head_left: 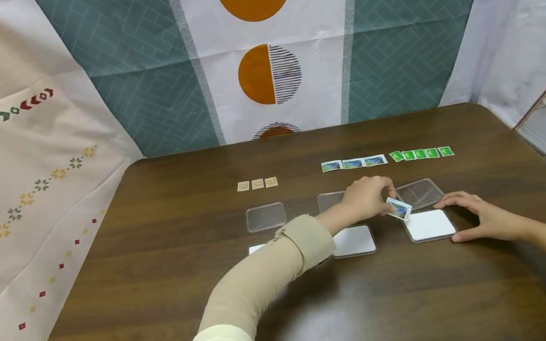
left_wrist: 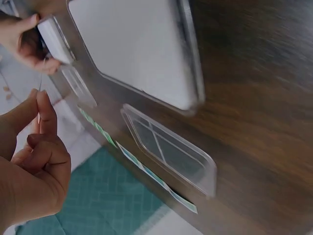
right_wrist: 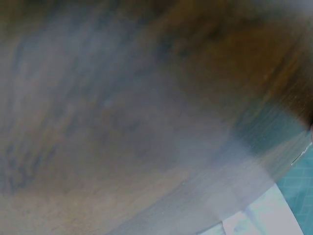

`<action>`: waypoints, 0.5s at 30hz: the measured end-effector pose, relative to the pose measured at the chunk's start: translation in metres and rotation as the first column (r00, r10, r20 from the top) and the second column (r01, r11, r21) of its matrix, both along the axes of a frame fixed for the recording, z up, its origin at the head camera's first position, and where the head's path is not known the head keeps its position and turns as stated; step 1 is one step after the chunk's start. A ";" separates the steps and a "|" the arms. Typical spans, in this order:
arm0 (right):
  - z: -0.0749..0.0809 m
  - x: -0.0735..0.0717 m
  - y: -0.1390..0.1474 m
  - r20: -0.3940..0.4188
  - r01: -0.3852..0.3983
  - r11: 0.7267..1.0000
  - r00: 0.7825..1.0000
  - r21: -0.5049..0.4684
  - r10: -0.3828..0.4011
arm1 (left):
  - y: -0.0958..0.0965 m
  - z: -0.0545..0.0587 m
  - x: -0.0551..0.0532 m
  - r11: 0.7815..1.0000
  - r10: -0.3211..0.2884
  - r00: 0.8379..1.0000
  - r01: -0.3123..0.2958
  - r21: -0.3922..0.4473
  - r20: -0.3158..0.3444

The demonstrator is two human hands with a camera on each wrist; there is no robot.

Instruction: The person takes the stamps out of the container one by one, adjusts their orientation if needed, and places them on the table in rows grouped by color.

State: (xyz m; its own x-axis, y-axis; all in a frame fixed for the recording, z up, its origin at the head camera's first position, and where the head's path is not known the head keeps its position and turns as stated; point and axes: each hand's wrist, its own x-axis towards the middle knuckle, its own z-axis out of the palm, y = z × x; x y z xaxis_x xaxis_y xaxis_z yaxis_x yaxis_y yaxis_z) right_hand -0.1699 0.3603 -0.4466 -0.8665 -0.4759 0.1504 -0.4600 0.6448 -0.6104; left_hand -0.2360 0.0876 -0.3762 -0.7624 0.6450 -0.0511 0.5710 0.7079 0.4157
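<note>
My left hand pinches a small blue landscape stamp between thumb and fingertips, over the far left corner of the right-hand clear plastic case with its white insert. In the left wrist view the stamp is edge-on, at the fingertips of the left hand. My right hand holds that case by its right side, thumb at the near corner and fingers at the far one; the right hand shows there in the left wrist view too. Just behind lies a clear lid.
Three beige stamps, three blue landscape stamps and a row of several green stamps lie toward the back. A white-filled case and clear lid stand farther left, another partly under the left arm. The right wrist view is mostly blurred.
</note>
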 end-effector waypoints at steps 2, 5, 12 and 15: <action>0.000 0.000 0.001 0.003 -0.002 1.000 1.000 -0.012 0.002 | -0.007 0.001 -0.002 1.000 0.014 1.000 -0.014 0.015 0.013; -0.001 0.001 0.001 -0.003 -0.016 1.000 1.000 -0.024 0.016 | -0.020 0.002 -0.006 0.998 0.033 0.999 -0.035 0.048 0.042; -0.002 -0.001 0.001 -0.024 -0.032 0.999 0.999 -0.020 0.031 | -0.053 -0.001 -0.018 0.982 0.086 0.993 -0.098 0.163 0.082; -0.003 -0.001 0.001 -0.035 -0.029 0.999 0.999 -0.017 0.028 | -0.066 -0.003 -0.023 0.974 0.105 0.991 -0.118 0.194 0.078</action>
State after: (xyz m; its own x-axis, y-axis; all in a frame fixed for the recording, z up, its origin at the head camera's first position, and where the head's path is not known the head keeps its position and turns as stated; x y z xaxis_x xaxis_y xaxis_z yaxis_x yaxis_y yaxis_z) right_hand -0.1713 0.3613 -0.4494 -0.8469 -0.4973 0.1883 -0.4989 0.6204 -0.6051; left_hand -0.2585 0.0220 -0.3787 -0.8293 0.5585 0.0157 0.4592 0.6653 0.5886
